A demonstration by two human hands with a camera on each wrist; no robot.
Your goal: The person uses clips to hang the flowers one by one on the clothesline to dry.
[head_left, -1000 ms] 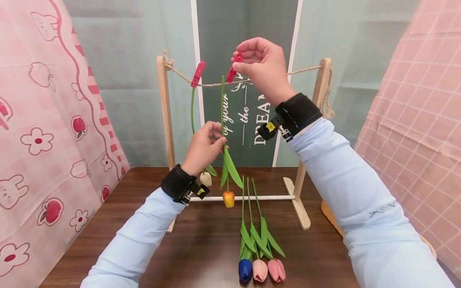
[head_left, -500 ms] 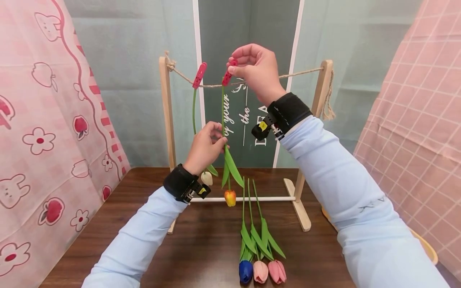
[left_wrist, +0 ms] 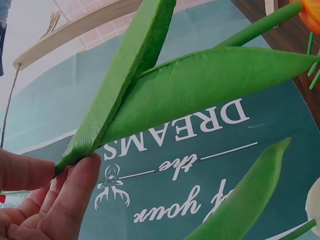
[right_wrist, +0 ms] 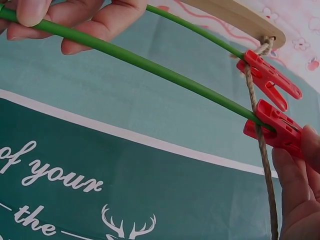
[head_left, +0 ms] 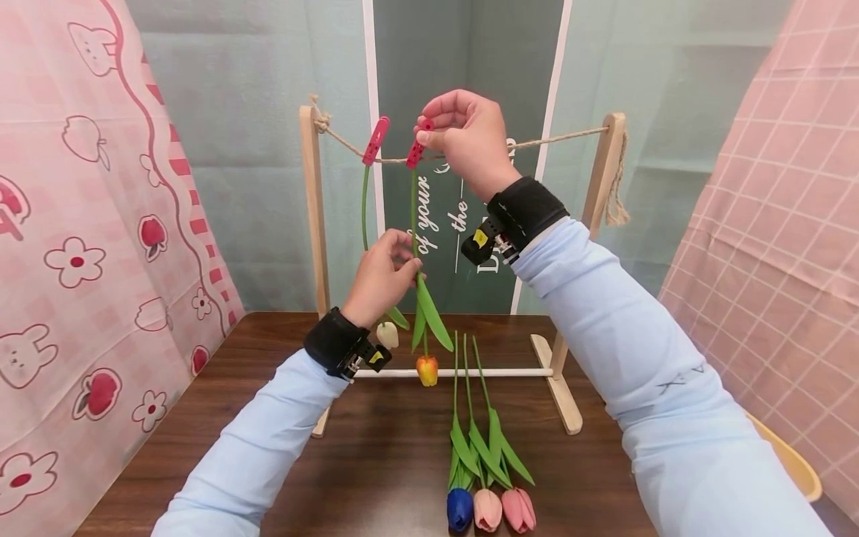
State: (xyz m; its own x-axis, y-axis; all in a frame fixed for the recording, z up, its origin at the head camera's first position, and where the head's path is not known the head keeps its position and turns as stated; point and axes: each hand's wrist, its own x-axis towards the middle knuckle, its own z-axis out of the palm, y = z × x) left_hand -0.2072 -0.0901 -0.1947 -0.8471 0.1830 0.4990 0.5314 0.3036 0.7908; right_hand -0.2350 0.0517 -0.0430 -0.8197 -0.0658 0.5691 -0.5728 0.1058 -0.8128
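The red clothespin (head_left: 415, 151) has been brought down onto the twine (head_left: 557, 137) by the pinching right hand (head_left: 463, 134); the orange tulip's stem (head_left: 414, 216), pinched by the left hand (head_left: 382, 274), now appears clamped, hanging head-down beside the white tulip (head_left: 385, 335).

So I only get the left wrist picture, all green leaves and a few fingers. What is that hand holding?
Observer: The left hand pinches the stem of an orange tulip hanging head down.
Visitor: Hanging from what?
Observer: From a rope strung between two wooden posts. A red clip sits where stem and rope meet.
Visitor: And the other hand?
Observer: The right hand pinches that clip at the rope.
Visitor: Are there more flowers?
Observer: A white tulip hangs beside it from a second red clip, and blue, light pink and pink ones lie on the table.
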